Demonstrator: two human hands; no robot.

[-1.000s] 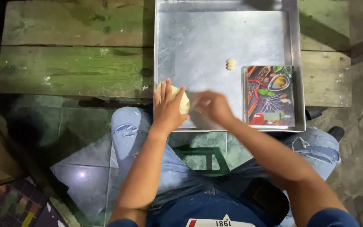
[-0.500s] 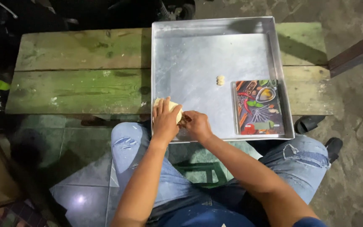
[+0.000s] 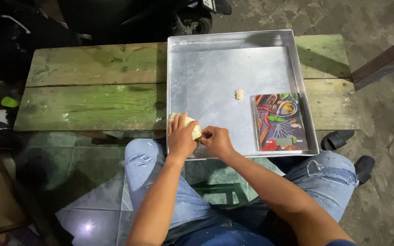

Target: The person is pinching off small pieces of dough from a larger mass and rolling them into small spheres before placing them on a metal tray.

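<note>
Bench: green worn wooden bench [image 3: 92,98] carrying square silver metal tray [image 3: 215,64].
Dough: pale dough lump [image 3: 192,129], near-left tray corner.
Left hand [image 3: 181,139]: fingers curled over the dough.
Right hand [image 3: 216,140]: fingertips pinching its right edge.
Aside: small pale dough piece [image 3: 239,94], colourful rectangular cutting board [image 3: 279,122].

silver tray [image 3: 215,68], pale dough [image 3: 192,130], green-stained bench [image 3: 92,95]

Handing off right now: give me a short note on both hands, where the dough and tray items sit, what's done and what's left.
Left hand: resting on the dough lump at the near left corner of the metal tray.
Right hand: closed, fingertips pinching at the lump's right edge.
Things: one small shaped dough piece lies mid-tray; a printed cutting board lies flat in the tray's near right corner; the tray sits on a green wooden bench.
Done: one piece formed.
Left: most of the lump is still unportioned.
</note>
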